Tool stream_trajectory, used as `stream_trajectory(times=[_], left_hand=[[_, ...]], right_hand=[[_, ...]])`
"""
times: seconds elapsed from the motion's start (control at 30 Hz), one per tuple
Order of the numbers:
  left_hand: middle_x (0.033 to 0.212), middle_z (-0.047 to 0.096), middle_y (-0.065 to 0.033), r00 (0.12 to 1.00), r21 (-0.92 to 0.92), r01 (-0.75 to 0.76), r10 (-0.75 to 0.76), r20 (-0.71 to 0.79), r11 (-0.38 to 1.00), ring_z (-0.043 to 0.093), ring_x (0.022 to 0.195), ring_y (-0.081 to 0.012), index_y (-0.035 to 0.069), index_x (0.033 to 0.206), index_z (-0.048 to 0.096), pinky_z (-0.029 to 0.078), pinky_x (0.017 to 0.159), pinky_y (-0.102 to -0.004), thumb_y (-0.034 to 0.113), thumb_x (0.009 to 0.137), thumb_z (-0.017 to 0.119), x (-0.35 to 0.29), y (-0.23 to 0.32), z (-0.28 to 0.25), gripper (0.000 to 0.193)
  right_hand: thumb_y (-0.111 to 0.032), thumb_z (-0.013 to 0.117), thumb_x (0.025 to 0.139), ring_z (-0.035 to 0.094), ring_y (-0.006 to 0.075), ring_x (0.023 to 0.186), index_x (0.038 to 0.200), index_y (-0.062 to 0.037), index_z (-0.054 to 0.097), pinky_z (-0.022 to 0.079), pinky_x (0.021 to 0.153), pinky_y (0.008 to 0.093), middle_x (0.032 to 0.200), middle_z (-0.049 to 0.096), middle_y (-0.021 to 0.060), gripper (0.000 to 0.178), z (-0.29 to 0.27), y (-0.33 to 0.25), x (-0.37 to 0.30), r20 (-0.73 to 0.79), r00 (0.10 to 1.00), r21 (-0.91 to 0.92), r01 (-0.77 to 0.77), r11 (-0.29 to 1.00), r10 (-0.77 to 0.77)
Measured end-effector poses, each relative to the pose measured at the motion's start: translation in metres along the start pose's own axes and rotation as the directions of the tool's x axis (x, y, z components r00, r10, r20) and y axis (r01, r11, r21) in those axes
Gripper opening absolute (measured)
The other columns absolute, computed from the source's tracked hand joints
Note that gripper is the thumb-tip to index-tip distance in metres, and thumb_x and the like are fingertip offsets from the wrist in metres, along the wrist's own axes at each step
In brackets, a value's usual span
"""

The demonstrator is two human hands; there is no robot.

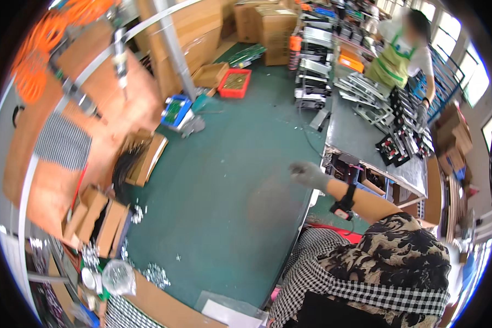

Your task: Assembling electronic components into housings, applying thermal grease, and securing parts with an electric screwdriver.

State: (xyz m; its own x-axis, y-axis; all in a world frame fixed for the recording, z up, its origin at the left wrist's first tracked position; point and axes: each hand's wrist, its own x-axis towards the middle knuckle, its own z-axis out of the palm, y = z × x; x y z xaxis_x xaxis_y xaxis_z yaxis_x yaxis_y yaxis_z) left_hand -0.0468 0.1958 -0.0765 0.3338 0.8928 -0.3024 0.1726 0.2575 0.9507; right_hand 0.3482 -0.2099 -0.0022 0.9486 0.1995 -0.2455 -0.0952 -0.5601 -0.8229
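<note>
My right hand (310, 176), in a grey glove, hovers over the right side of the green-topped bench (218, 164). Its fingers look curled together, with a small dark spot at the tips; I cannot make out what they hold, if anything. A black strap with a small device (343, 208) circles the bare forearm behind it. My left hand is out of view. Close to the right hand, past the bench edge, sit dark parts and bins (361, 175) under a metal table. A blurred brownish patch (270, 202) shows on the mat beside the hand.
Powered screwdrivers (82, 98) hang at left from orange coiled hoses. A red tray (235, 83) of small parts, a blue bin (176, 111) and cardboard boxes (101, 218) stand around the bench. Metal brackets (361, 90) cover the metal table, where a person in a green apron (391, 65) works.
</note>
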Motion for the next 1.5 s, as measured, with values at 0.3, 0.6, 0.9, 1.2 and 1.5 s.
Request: stream_trajectory(times=[0.3, 0.6, 0.9, 1.2, 1.5], left_hand=[[0.126, 0.047, -0.0156, 0.932, 0.323, -0.361, 0.323, 0.166, 0.875, 0.047, 0.114, -0.0281, -0.001, 0.131, 0.038, 0.038, 0.097, -0.0403, 0.013, 0.085, 0.049, 0.013, 0.042, 0.175, 0.049], [0.118, 0.053, -0.0091, 0.516, 0.184, -0.522, 0.136, 0.845, 0.833, 0.049, 0.109, -0.0218, 0.003, 0.125, 0.048, 0.039, 0.093, -0.0352, 0.013, 0.082, 0.055, -0.184, 0.065, 0.556, 0.045], [0.122, 0.049, -0.0131, -0.085, 0.526, -0.021, -0.526, 0.846, 0.850, 0.049, 0.111, -0.0229, 0.003, 0.132, 0.038, 0.043, 0.093, -0.0359, 0.023, 0.093, 0.047, -0.349, -0.074, 0.808, 0.044], [0.136, 0.041, -0.0072, -0.240, 0.601, 0.415, -0.555, 0.797, 0.683, 0.039, 0.124, -0.0234, 0.009, 0.137, 0.032, 0.032, 0.105, -0.0384, 0.058, 0.084, 0.053, -0.379, -0.102, 0.875, 0.075], [0.129, 0.048, -0.0064, -0.338, 0.477, 0.298, -0.376, 0.863, 0.827, 0.045, 0.116, -0.0152, 0.001, 0.131, 0.042, 0.033, 0.102, -0.0289, 0.048, 0.088, 0.055, -0.358, -0.087, 0.915, 0.065]], right_hand=[[-0.012, 0.060, 0.077, 0.061, 0.0188, 0.085, 0.112, -0.0049, 0.057, 0.049, 0.075, 0.0288, 0.092, 0.063, 0.0094, 0.036, -0.160, 0.098, -0.001, -0.470, 0.880, -0.020, -0.087, 0.996, 0.067], [-0.026, 0.067, 0.078, 0.057, 0.0129, 0.073, 0.116, -0.0021, 0.055, 0.048, 0.061, 0.0269, 0.089, 0.062, 0.0061, 0.047, -0.488, 0.174, 0.089, -0.780, 0.622, 0.197, 0.137, 0.971, 0.070], [-0.038, 0.059, 0.083, 0.053, 0.0313, 0.115, 0.134, -0.0022, 0.039, 0.041, 0.096, 0.0359, 0.125, 0.053, 0.0202, 0.065, -0.607, 0.278, 0.187, -0.746, 0.542, -0.089, -0.658, 0.748, 0.388], [-0.066, 0.043, 0.083, 0.037, 0.0297, 0.129, 0.140, -0.0181, 0.035, 0.034, 0.102, 0.0414, 0.142, 0.036, 0.0138, 0.075, -0.645, 0.372, 0.265, -0.365, 0.746, -0.148, -0.637, 0.757, 0.557], [-0.057, 0.066, 0.074, 0.048, 0.0223, 0.111, 0.129, -0.0082, 0.050, 0.037, 0.096, 0.0365, 0.122, 0.055, 0.0110, 0.075, -0.608, 0.356, 0.247, 0.061, 0.829, 0.013, -0.557, 0.830, 0.555]])
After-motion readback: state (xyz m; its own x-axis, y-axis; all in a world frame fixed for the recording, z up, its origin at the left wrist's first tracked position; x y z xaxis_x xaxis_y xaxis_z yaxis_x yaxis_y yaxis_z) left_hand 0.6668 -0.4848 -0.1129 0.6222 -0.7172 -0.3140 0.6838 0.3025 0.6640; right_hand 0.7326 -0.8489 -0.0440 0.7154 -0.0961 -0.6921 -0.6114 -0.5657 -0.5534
